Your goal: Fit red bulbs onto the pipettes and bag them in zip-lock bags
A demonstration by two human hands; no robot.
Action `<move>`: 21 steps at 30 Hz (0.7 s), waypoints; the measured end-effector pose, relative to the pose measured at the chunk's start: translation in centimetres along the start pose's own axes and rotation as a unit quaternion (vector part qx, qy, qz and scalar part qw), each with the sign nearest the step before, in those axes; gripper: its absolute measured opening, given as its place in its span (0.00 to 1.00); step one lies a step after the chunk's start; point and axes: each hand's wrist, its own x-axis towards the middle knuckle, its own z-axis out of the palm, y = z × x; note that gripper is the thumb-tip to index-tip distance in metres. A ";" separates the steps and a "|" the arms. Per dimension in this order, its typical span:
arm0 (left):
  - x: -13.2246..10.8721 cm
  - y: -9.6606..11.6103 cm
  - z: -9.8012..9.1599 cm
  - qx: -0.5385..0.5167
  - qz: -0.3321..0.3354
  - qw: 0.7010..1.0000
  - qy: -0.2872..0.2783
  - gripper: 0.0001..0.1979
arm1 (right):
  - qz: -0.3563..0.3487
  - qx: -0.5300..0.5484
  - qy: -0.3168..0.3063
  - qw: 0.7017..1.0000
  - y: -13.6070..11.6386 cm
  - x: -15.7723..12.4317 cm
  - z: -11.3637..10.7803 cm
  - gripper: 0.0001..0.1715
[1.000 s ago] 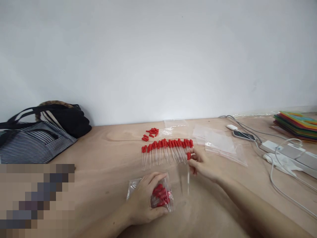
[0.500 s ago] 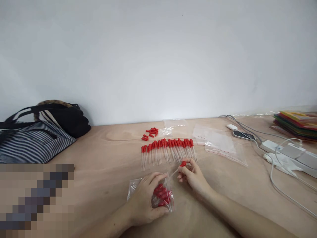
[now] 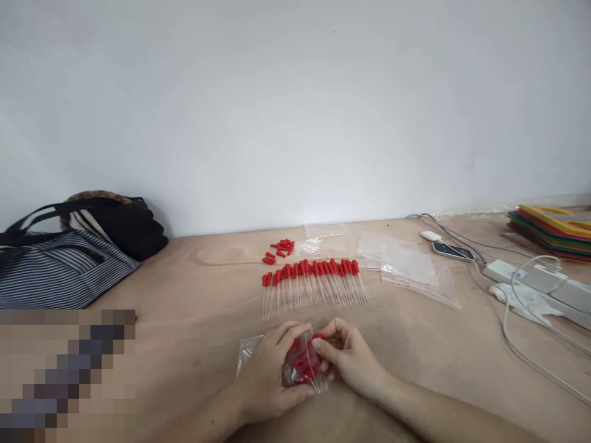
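My left hand [image 3: 270, 375] is closed around a clear zip bag [image 3: 249, 351] on the table, with red-bulbed droppers [image 3: 302, 363] inside it. Between the thumb and fingers of my right hand [image 3: 344, 354] is the red bulb of a dropper [image 3: 317, 338], right at the bag's mouth; its clear tube reaches into the bag. Beyond both hands lies a row of several droppers [image 3: 325, 268], red bulbs pointing away from me. Behind them are loose red bulbs [image 3: 284, 247] and thin clear tubes [image 3: 308, 247].
Flat zip bags [image 3: 409, 266] lie at the right of the row. Farther right are a phone-like device [image 3: 452, 251], a power strip [image 3: 570, 301] with white cables, and stacked coloured boards [image 3: 549, 231]. A striped bag [image 3: 60, 264] sits at the left by the wall.
My right hand has moved left and toward me, bringing the dropper from outside the bag into its mouth. My left hand has stayed on the bag.
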 end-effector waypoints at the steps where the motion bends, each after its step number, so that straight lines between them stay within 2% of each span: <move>1: 0.0 0.0 0.0 0.000 -0.002 1.000 0.001 0.35 | -0.018 -0.042 0.004 0.999 0.2 0.0 -0.1 0.18; 4: 0.0 -0.1 0.0 0.000 0.006 1.000 -0.001 0.35 | -0.111 -0.176 0.020 0.978 0.2 0.2 -0.3 0.04; 6: 0.1 -0.1 0.0 -0.002 0.014 1.000 -0.004 0.35 | -0.158 -0.230 0.015 0.960 -0.1 0.2 -0.1 0.05; 8: 0.1 -0.1 0.0 -0.002 0.015 1.000 -0.007 0.36 | -0.165 -0.259 0.017 0.951 -0.6 0.4 0.3 0.08; 12: 0.1 0.1 -0.1 -0.008 0.005 1.000 -0.012 0.35 | -0.123 -0.260 0.041 0.957 -1.1 1.2 0.6 0.08; 16: 0.1 -0.2 -0.7 -0.015 -0.018 1.000 0.003 0.36 | -0.059 -0.223 -0.012 0.973 -1.2 1.9 -1.1 0.12; 19: 0.9 -1.0 -1.5 -0.050 -0.081 0.995 0.031 0.24 | -0.011 -0.253 -0.048 0.966 -1.4 1.6 -2.5 0.04; 21: 1.7 -1.5 -2.0 -0.070 -0.122 0.990 0.024 0.15 | -0.019 -0.274 -0.049 0.960 -1.7 1.1 -2.9 0.05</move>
